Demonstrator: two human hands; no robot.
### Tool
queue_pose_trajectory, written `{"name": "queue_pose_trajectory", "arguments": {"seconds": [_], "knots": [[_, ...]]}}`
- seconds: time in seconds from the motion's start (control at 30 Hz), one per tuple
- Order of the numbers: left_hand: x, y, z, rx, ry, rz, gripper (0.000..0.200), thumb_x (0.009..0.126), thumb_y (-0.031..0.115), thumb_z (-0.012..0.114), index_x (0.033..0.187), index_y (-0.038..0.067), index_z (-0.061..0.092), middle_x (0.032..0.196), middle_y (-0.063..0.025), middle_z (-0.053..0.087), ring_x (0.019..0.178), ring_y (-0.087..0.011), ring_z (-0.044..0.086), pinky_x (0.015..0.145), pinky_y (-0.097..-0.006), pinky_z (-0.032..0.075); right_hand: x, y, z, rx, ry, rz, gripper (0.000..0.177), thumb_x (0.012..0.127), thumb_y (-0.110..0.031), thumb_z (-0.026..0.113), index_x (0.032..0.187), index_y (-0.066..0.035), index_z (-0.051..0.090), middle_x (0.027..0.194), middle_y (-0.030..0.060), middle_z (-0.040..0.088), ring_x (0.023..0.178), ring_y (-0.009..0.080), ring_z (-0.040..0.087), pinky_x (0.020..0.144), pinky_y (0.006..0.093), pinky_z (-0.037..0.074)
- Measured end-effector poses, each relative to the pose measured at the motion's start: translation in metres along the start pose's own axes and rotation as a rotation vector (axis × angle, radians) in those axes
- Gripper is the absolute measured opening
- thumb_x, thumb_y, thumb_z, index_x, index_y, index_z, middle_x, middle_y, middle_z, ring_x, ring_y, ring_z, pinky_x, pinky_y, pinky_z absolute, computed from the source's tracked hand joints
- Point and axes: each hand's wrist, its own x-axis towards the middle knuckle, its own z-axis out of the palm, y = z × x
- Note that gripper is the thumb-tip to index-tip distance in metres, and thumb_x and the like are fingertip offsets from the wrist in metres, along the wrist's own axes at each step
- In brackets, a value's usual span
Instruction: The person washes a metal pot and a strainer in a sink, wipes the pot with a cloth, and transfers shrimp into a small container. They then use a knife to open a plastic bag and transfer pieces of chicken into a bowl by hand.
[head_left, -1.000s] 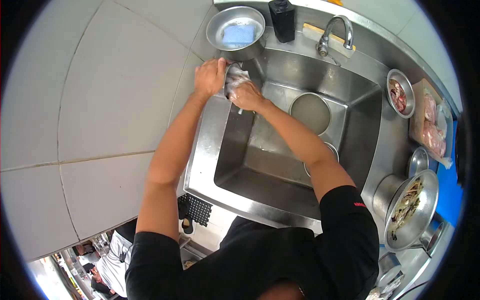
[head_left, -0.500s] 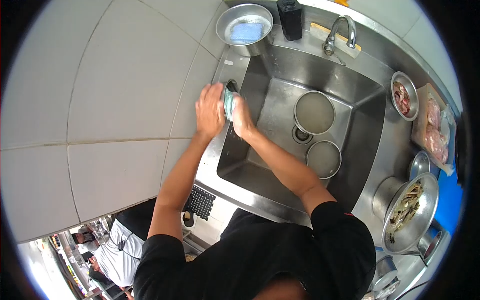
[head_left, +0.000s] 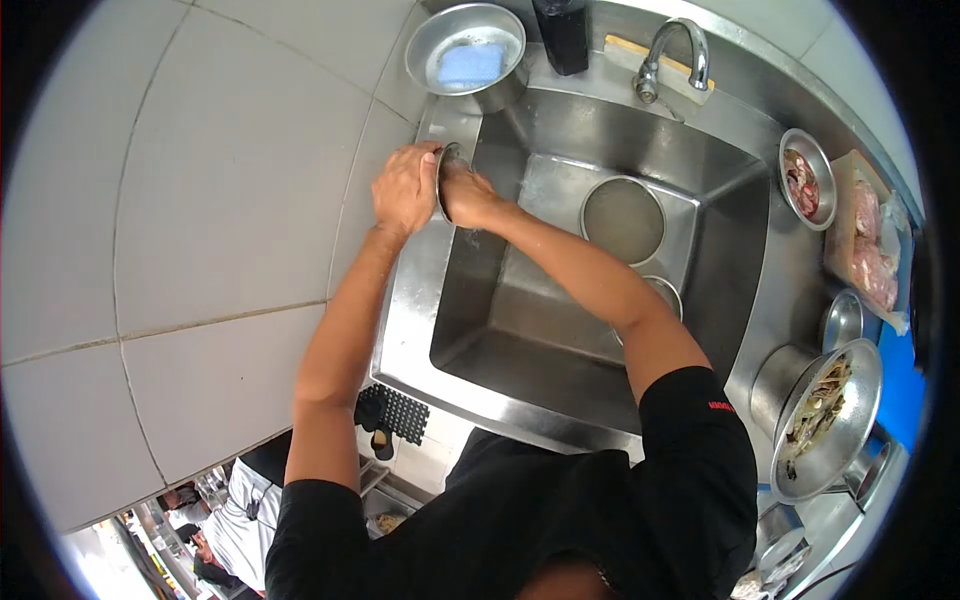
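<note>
My left hand (head_left: 405, 190) is closed round the outer side of a small metal bowl (head_left: 455, 157), which is tipped on its side over the sink's left rim. Inside that bowl is my right hand (head_left: 472, 197), bent inward at the wrist; its fingertips are hidden, and no pad shows under them now. Below and to the right, a round metal pan (head_left: 623, 220) of cloudy water sits on the floor of the sink (head_left: 560, 350). A second, smaller pan (head_left: 668, 292) is partly covered by my right forearm.
At the back left, a metal bowl (head_left: 420, 50) holds a blue sponge (head_left: 471, 65) in suds, beside a black bottle (head_left: 563, 40). The faucet (head_left: 690, 45) stands behind the sink. Along the right counter are a bowl of meat pieces (head_left: 800, 185), bagged meat (head_left: 872, 250) and a bowl of scraps (head_left: 820, 410).
The small bowl has turned so its opening faces more to the right. My right hand has moved into it, and the pale green pad seen before is out of sight. The view has shifted slightly.
</note>
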Motion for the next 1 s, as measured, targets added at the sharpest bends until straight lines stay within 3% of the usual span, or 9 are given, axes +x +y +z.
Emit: {"name": "queue_pose_trajectory", "arguments": {"seconds": [0.17,0.27,0.37,0.47,0.53,0.7,0.9,0.93,1.0], "knots": [[-0.002,-0.005,0.005,0.025,0.052,-0.007,0.036,0.097,0.026,0.03,0.108,0.009,0.06,0.11,-0.0109,0.061,0.106,-0.0316,0.054,0.09,-0.0413,0.043,0.0,-0.001,0.011,1.33,-0.202,0.32,0.02,0.088,-0.021,0.046,0.087,-0.006,0.06,0.081,0.0091,0.055,0.068,0.0196,0.052,0.057,0.0355,0.04],[-0.001,-0.01,0.007,0.072,-0.016,0.022,0.038,0.098,0.025,0.027,0.112,0.009,0.058,0.113,-0.0119,0.059,0.107,-0.0319,0.053,0.092,-0.042,0.041,0.0,-0.024,0.024,0.852,0.44,-0.053,0.022,0.086,-0.013,0.043,0.082,0.001,0.059,0.077,0.0109,0.059,0.071,0.018,0.054,0.06,0.0389,0.043],[-0.008,-0.004,0.01,0.074,0.046,-0.002,0.043,0.098,0.026,0.023,0.111,0.006,0.059,0.112,-0.0136,0.059,0.107,-0.032,0.053,0.093,-0.0422,0.04,0.006,-0.008,0.02,0.063,0.208,0.114,0.018,0.07,-0.001,0.055,0.083,0.005,0.065,0.108,0.0257,0.057,0.101,0.0413,0.055,0.084,0.0465,0.044],[-0.013,-0.006,0.013,0.028,0.119,0.099,0.043,0.098,0.027,0.024,0.11,0.005,0.059,0.113,-0.0139,0.059,0.108,-0.0338,0.053,0.092,-0.0408,0.04,-0.005,-0.007,0.006,-0.118,-0.025,0.034,0.018,0.069,-0.012,0.059,0.078,0.0,0.069,0.106,0.0216,0.06,0.102,0.0371,0.057,0.085,0.0444,0.045],[-0.02,0.003,0.017,0.027,0.153,-0.056,0.044,0.099,0.029,0.025,0.111,0.004,0.059,0.113,-0.0135,0.06,0.108,-0.0329,0.053,0.093,-0.0406,0.04,0.014,0.01,0.028,-0.077,-0.241,-0.057,0.027,0.078,-0.019,0.051,0.085,0.001,0.068,0.105,0.0226,0.062,0.1,0.0326,0.059,0.087,0.0444,0.043],[-0.04,0.056,0.036,0.167,0.197,0.233,0.035,0.097,0.022,0.033,0.112,-0.001,0.055,0.11,-0.0201,0.058,0.104,-0.0372,0.053,0.09,-0.0445,0.041,-0.058,-0.005,-0.005,1.807,0.109,0.362,0.048,0.087,-0.059,0.042,0.088,-0.015,0.062,0.085,0.0024,0.061,0.081,0.0171,0.056,0.075,0.0359,0.044],[-0.075,0.172,0.061,-0.495,0.008,-0.02,0.037,0.093,0.02,0.046,0.12,-0.003,0.051,0.116,-0.0194,0.055,0.108,-0.0308,0.053,0.094,-0.0378,0.042,-0.161,0.02,-0.067,1.292,0.456,0.272,0.015,0.074,-0.019,0.067,0.081,-0.005,0.068,0.073,0.0029,0.064,0.069,0.0123,0.057,0.058,0.0301,0.044],[-0.071,0.152,0.074,-0.136,0.135,0.328,0.036,0.094,0.021,0.047,0.12,-0.004,0.05,0.114,-0.0187,0.056,0.105,-0.0273,0.055,0.091,-0.0349,0.043,-0.168,0.039,-0.066,1.24,0.495,0.27,0.02,0.068,-0.02,0.072,0.081,-0.005,0.068,0.073,0.0031,0.063,0.066,0.0147,0.056,0.056,0.0331,0.043],[-0.056,0.149,0.094,-0.817,-0.065,0.062,0.039,0.093,0.023,0.053,0.121,-0.003,0.049,0.119,-0.0125,0.054,0.107,-0.0242,0.052,0.093,-0.0344,0.04,-0.214,0.05,-0.103,1.063,0.5,0.436,0.021,0.067,-0.018,0.074,0.082,-0.003,0.069,0.076,0.0044,0.064,0.069,0.0163,0.057,0.06,0.0345,0.045]]}}
